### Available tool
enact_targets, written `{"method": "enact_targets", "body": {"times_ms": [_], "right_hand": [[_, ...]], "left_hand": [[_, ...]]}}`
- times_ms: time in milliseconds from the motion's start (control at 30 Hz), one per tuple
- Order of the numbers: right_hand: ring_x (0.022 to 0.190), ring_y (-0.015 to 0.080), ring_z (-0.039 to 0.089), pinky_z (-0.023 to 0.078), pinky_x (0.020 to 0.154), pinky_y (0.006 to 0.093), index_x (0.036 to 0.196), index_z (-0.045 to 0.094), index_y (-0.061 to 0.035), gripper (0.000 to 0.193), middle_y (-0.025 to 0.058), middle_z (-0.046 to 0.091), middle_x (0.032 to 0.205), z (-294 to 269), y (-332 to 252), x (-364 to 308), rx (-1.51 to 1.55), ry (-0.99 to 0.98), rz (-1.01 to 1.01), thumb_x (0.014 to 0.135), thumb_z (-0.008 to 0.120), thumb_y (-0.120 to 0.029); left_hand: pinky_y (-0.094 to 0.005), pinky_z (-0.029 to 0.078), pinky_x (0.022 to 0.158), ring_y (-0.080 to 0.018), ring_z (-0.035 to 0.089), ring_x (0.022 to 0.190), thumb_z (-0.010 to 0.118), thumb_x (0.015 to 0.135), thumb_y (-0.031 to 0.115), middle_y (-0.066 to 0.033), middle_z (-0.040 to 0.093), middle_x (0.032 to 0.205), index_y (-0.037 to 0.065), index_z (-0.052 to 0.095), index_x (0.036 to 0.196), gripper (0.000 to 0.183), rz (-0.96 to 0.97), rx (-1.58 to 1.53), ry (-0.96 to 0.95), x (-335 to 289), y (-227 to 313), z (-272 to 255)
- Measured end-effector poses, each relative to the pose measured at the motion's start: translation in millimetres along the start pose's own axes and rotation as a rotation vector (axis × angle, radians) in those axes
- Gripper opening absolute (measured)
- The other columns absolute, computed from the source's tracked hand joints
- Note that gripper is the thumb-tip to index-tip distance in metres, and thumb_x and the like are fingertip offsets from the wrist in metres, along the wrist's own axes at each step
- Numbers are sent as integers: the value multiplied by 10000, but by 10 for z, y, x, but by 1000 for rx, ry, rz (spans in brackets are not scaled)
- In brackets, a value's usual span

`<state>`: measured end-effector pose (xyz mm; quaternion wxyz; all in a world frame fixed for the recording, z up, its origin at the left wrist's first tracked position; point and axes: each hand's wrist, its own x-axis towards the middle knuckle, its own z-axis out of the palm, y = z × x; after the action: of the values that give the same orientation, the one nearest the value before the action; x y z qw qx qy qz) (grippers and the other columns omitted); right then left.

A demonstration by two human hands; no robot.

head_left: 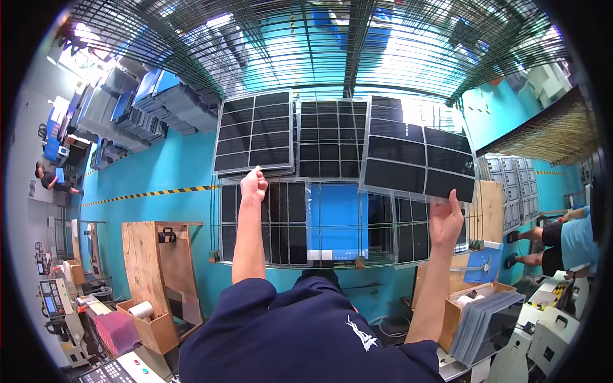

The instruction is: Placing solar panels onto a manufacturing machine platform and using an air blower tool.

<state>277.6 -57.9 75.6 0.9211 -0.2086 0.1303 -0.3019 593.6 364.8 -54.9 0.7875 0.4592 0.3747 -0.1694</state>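
My left hand [254, 185] is closed at the near edge of a clear-bordered sheet of black rectangular panels [253, 131], on the left of a wire rack shelf [338, 225]. My right hand [446, 220] grips the near edge of a similar, larger-celled black panel sheet [418, 153] on the right. This sheet lies tilted and overlaps its neighbour; light glares off its far corner. Between them lies another black panel sheet [332, 137]. Nearer to me are more gridded sheets [287, 220] and a blue sheet [335, 217]. The fingers under the right sheet are hidden.
Raised wire shelves [306, 41] stand above and beyond the sheets. A wooden cabinet [142, 258] is at the left, and stacked panels [484, 325] are at the lower right. Another person [568, 235] is at the far right; a second person [54, 179] is far left.
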Motion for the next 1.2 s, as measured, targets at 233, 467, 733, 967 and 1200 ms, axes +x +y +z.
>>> {"method": "enact_targets", "body": {"times_ms": [233,467,733,967,1200], "right_hand": [[1108,245,697,543,967,412,1084,685,-83,97,89,743,1149,-74,254,98,-41,97,59,1040,599,-79],[1119,254,687,527,1012,442,1154,668,-124,153,80,736,1148,-186,810,485,17,103,179,1025,614,-63],[876,233,695,541,872,441,893,642,-136,124,39,712,890,-169,1389,849,8,192,200,1011,660,-104],[935,264,680,483,1007,494,938,623,-132,84,40,692,905,-281,1621,813,33,358,288,1004,664,-100],[1045,247,696,504,983,465,986,701,-118,113,69,752,1082,-216,1509,761,36,139,244,1047,609,-144]], "left_hand": [[-178,311,409,-28,404,521,658,1014,227,42,515,699,99,600,909,175,49,-27,-126,-254,-6,-117],[-186,293,373,-46,340,458,663,983,90,33,464,667,110,525,769,255,21,14,51,15,-17,-127],[-195,286,379,-50,346,456,688,952,104,27,467,649,100,528,754,255,63,78,99,-22,37,-198],[-197,295,388,-46,367,459,694,948,112,51,455,624,135,508,724,292,126,112,161,-216,-139,-119],[-217,363,450,-54,456,494,581,1047,292,23,565,629,12,751,1048,327,286,435,52,-736,-297,-252]]}}
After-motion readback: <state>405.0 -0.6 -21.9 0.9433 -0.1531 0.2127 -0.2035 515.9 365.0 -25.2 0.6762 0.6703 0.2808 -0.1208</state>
